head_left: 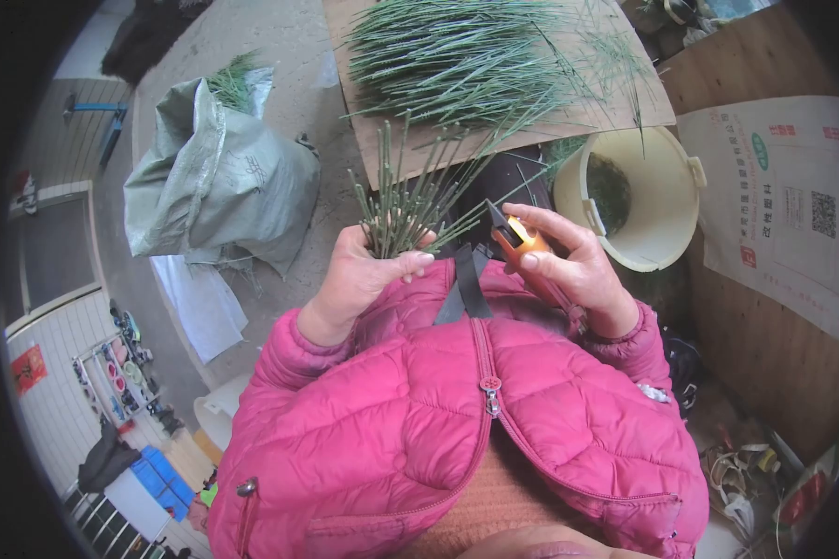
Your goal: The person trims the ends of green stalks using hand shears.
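Note:
My left hand [368, 279] is closed round a bundle of green stems [405, 210], whose ends fan upward. In my right hand [573, 256] are pruning shears [520, 239] with orange handles and dark blades. The blades point up and left, close to the right side of the bundle; one thin stem crosses near their tip. Beyond both hands, a large pile of long green stems [457, 70] lies on a wooden board [382, 154]. My right palm and part of the shears' handles are hidden by the fingers.
A cream bucket [657, 242] with green bits inside tilts at the right, near my right hand. At the left stands a pale green woven sack [224, 186] with greenery at its mouth. A printed sheet [783, 205] covers part of the wooden panel on the right.

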`<action>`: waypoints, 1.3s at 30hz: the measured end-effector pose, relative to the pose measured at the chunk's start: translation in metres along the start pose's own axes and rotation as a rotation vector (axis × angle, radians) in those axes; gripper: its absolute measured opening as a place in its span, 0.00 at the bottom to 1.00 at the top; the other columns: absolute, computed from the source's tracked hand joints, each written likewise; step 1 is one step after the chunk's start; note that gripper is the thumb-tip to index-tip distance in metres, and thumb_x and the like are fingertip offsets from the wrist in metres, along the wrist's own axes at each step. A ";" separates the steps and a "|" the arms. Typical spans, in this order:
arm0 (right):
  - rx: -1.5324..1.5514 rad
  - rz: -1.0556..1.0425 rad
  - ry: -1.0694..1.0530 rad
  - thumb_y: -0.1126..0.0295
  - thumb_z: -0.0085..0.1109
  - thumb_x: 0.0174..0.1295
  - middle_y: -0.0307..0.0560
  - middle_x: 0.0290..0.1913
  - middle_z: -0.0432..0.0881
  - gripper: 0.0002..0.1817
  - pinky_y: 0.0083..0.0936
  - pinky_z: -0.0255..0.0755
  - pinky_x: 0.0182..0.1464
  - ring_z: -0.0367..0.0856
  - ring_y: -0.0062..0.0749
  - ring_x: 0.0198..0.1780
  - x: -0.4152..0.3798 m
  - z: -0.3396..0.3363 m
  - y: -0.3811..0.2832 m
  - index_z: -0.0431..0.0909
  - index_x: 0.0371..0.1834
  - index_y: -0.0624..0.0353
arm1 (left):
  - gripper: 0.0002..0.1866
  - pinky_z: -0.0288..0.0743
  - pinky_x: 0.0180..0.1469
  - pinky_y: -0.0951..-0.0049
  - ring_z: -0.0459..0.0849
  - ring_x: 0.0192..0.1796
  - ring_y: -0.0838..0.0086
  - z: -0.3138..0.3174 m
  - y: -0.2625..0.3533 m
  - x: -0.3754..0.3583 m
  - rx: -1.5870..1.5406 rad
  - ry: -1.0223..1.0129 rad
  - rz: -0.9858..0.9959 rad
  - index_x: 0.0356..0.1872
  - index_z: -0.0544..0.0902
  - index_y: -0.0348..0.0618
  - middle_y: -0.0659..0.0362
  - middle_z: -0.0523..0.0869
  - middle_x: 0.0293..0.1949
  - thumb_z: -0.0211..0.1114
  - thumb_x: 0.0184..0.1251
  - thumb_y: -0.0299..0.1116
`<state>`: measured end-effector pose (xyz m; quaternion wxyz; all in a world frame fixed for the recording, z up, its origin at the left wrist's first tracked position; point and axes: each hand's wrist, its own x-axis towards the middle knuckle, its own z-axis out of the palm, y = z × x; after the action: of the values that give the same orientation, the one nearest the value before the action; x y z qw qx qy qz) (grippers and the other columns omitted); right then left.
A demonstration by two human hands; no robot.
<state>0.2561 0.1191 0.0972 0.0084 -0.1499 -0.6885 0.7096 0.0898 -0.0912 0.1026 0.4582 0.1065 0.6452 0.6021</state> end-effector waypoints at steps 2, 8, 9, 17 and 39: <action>0.002 0.002 0.011 0.53 0.63 0.62 0.46 0.55 0.80 0.31 0.27 0.65 0.61 0.76 0.30 0.54 -0.001 -0.002 0.003 0.73 0.65 0.58 | 0.11 0.79 0.27 0.81 0.80 0.22 0.79 -0.001 0.001 0.000 -0.010 0.023 0.016 0.36 0.84 0.35 0.55 0.89 0.34 0.75 0.52 0.24; 0.053 -0.025 0.081 0.54 0.63 0.59 0.48 0.54 0.78 0.34 0.31 0.76 0.52 0.78 0.31 0.51 -0.004 -0.014 0.014 0.71 0.66 0.61 | 0.10 0.78 0.24 0.81 0.80 0.21 0.77 -0.010 0.003 -0.003 0.003 0.044 0.022 0.35 0.84 0.32 0.53 0.88 0.31 0.75 0.52 0.22; 0.062 -0.026 0.089 0.55 0.63 0.59 0.49 0.54 0.77 0.34 0.32 0.79 0.50 0.78 0.32 0.51 -0.005 -0.016 0.018 0.70 0.66 0.61 | 0.10 0.77 0.24 0.81 0.80 0.20 0.77 -0.011 0.002 -0.003 0.000 0.047 0.024 0.35 0.84 0.31 0.52 0.88 0.31 0.75 0.52 0.21; 0.185 -0.003 0.122 0.67 0.63 0.62 0.47 0.51 0.71 0.28 0.39 0.84 0.46 0.79 0.50 0.58 -0.006 -0.016 0.021 0.70 0.64 0.65 | 0.13 0.80 0.26 0.80 0.80 0.22 0.76 -0.014 -0.001 -0.002 -0.021 -0.002 -0.020 0.37 0.82 0.35 0.52 0.88 0.37 0.75 0.50 0.20; 0.332 0.089 0.205 0.48 0.64 0.58 0.60 0.48 0.81 0.38 0.24 0.81 0.36 0.83 0.35 0.36 -0.004 0.016 0.007 0.67 0.66 0.63 | 0.12 0.73 0.50 0.69 0.81 0.45 0.68 -0.189 0.146 0.037 0.690 0.791 0.232 0.48 0.81 0.43 0.56 0.84 0.44 0.63 0.63 0.30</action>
<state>0.2577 0.1019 0.0908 0.0717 -0.2483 -0.5500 0.7941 -0.1271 -0.1568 0.1858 0.0489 0.0866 0.9129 0.3960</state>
